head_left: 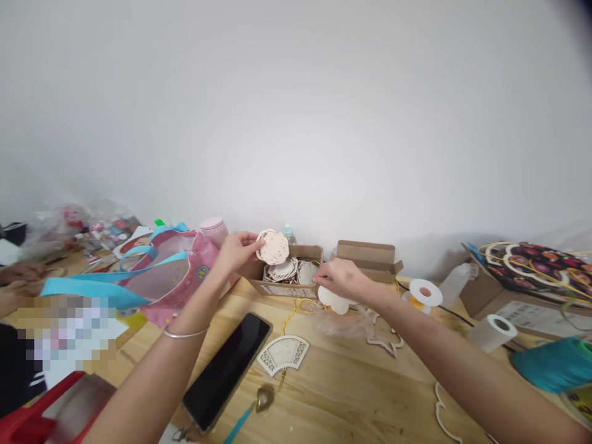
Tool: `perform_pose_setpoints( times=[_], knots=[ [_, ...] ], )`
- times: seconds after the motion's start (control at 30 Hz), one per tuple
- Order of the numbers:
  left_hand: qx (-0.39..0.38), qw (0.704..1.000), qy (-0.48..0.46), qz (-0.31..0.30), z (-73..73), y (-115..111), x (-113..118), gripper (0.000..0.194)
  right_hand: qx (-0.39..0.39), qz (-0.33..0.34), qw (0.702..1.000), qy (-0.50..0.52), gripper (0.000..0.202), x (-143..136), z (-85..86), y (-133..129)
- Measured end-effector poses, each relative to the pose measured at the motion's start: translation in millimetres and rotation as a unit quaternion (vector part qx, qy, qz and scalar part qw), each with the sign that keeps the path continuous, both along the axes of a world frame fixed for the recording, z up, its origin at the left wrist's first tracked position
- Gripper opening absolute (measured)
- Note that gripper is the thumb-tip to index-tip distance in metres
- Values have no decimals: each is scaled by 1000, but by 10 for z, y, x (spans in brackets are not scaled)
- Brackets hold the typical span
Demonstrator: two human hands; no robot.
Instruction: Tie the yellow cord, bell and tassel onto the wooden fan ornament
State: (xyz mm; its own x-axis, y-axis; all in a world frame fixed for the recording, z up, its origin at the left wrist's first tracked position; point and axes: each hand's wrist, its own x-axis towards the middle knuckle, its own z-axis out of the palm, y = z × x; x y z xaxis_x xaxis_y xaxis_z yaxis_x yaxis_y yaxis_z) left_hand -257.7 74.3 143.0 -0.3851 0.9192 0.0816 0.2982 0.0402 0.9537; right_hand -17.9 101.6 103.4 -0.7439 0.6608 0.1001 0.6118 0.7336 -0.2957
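Note:
Pinched in my left hand [246, 248] is a pale round wooden cutout [274, 248], raised above the left part of an open cardboard box [289, 290]. More pale cutouts [283, 270] lie inside that box. My right hand [341, 279] is at the box's right edge, its fingers pressed together; whatever is between the fingertips is too small to make out. Just below this hand is a white scalloped piece [333, 300], partly covered by it. A fan-shaped wooden piece [283, 354] with yellow cord lies on the table in front of the box.
A black phone [227, 370] and a blue-handled spoon [264, 399] lie in front. Left are a pink bag [171, 280] and another person's hands [18, 285]. Right are a white spool [425, 293], a white roll [493, 333], teal thread [552, 364] and a large box [522, 314].

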Motion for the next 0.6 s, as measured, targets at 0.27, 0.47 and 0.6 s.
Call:
perform_pose_setpoints(
  times=[0.27, 0.47, 0.6],
  knots=[
    [-59, 996, 68, -5, -15, -15, -72, 22, 10, 3, 1000, -13, 28, -1, -27, 23],
    [-109, 983, 143, -46, -255, 87, -26, 11, 13, 2, 1000, -16, 28, -1, -34, 19],
    [-109, 960, 253, -53, -374, 181, -37, 4, 16, -6, 1000, -21, 28, -12, -8, 2]
  ],
)
